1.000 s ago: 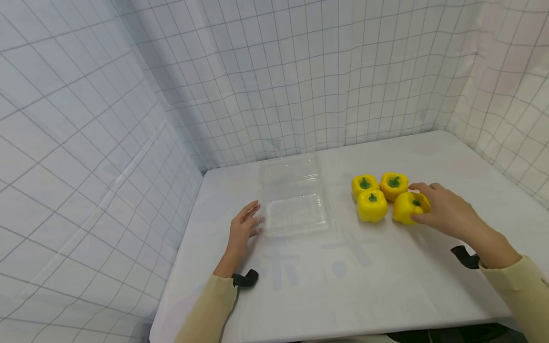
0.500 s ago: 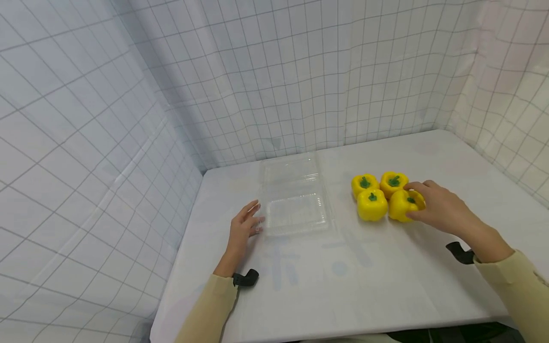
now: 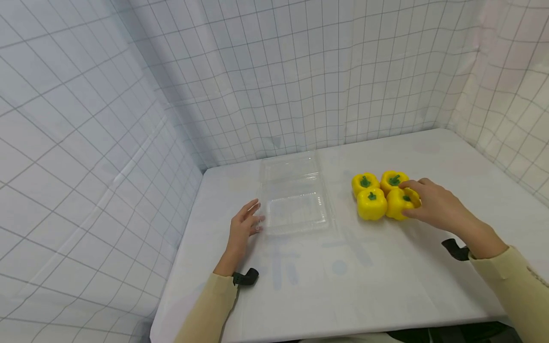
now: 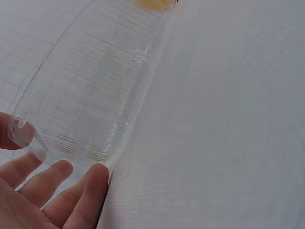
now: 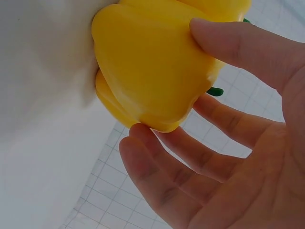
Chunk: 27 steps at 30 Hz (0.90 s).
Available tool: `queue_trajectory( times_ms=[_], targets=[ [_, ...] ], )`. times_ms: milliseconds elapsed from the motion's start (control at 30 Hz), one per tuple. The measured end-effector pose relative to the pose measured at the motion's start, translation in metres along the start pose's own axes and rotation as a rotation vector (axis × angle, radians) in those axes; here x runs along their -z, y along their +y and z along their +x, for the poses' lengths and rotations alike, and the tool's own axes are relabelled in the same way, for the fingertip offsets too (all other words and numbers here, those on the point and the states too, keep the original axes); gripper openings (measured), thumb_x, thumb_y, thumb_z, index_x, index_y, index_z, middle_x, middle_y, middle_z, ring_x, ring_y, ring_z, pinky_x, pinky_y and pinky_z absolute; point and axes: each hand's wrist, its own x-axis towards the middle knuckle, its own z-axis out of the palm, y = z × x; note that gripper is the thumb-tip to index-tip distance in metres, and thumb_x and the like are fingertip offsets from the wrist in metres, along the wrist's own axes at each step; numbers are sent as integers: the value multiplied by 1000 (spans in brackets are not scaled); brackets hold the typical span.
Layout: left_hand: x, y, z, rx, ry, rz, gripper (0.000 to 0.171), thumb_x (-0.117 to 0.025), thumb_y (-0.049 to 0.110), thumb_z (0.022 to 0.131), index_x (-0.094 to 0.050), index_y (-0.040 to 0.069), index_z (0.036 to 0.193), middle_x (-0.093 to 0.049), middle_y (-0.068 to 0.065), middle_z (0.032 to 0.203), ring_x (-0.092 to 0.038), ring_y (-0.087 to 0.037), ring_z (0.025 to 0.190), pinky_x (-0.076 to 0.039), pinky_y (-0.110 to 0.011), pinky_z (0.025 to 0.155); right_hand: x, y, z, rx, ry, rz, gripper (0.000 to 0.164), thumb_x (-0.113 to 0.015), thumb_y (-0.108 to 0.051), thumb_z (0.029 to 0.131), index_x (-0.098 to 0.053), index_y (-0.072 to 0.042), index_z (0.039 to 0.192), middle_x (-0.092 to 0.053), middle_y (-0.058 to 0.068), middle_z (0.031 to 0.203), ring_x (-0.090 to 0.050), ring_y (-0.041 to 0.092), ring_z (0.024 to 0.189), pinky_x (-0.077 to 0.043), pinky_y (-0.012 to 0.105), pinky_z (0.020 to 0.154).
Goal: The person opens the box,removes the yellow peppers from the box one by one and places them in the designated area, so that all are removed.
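Note:
My right hand [image 3: 442,207] grips a yellow bell pepper [image 3: 395,205] on the table, the thumb on its near side and the fingers about its far side. Three more yellow bell peppers [image 3: 371,206] with green stems stand tight around it, to its left and behind. Close up in the right wrist view, the gripped bell pepper [image 5: 147,62] hides much of the others. My left hand [image 3: 242,231] rests at the left side of a clear plastic clamshell box [image 3: 296,212]. Its loosely bent fingers [image 4: 95,181] touch the box's end in the left wrist view.
The box's lid [image 3: 289,169] lies folded back towards the rear of the white table [image 3: 343,295]. Grid-patterned curtains [image 3: 291,81] enclose the table at the back and on both sides.
My right hand has slid the front right bell pepper leftwards and slightly back, closing the gap to its neighbour. The left hand and the box have stayed in place.

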Motion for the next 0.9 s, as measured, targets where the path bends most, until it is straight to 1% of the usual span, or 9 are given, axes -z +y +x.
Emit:
queue_trajectory(
  times_ms=[233, 500, 700, 900],
  targets=[
    [0, 0, 0, -2, -4, 12, 52, -55, 7, 101, -44, 8, 152, -46, -12, 153, -58, -39, 123, -54, -47, 91, 0, 1, 2, 1, -17, 2, 69, -81, -31, 84, -52, -2, 139, -52, 31, 124, -59, 42, 98, -52, 59, 74],
    [0, 0, 0, -1, -5, 15, 53, -54, 6, 101, -44, 8, 152, -45, -13, 153, -58, -40, 124, -54, -47, 91, 0, 1, 2, -7, -23, 7, 70, -80, -30, 85, -50, -2, 142, -51, 31, 127, -59, 45, 102, -52, 62, 76],
    [-1, 0, 0, 0, 1, 19, 51, -54, 7, 101, -46, 11, 151, -46, -13, 153, -57, -40, 124, -56, -42, 88, 1, 0, 3, -3, -26, 9, 70, -81, -31, 85, -51, -3, 141, -51, 30, 127, -58, 45, 102, -51, 62, 77],
    [0, 1, 0, 2, -1, 16, 50, -54, 7, 101, -48, 14, 150, -46, -12, 153, -58, -40, 124, -56, -42, 88, 2, -1, 2, 4, -26, 10, 70, -81, -31, 85, -52, -3, 141, -51, 31, 128, -58, 46, 103, -51, 62, 77]
  ],
)
